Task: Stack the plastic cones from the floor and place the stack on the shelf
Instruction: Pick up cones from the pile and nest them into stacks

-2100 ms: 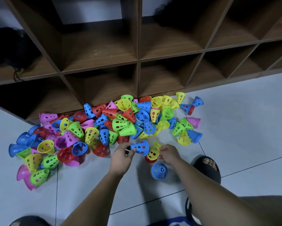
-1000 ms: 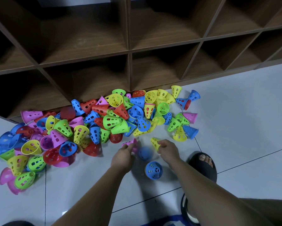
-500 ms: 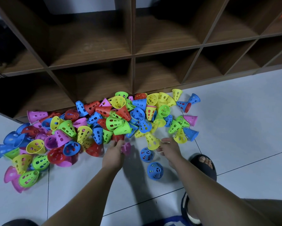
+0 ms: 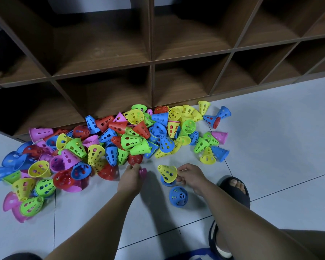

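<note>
Right hand (image 4: 191, 178): fingers pinch yellow cone (image 4: 167, 172) at its right edge. Left hand (image 4: 130, 178): fingers curl round pink cone (image 4: 143, 172). Likely light, stiff, perforated plastic; grip near rim.

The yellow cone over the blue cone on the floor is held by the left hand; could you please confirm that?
Not quite. The head view shows the right hand holding the yellow cone over the blue cone; the left hand holds a pink cone instead.
</note>
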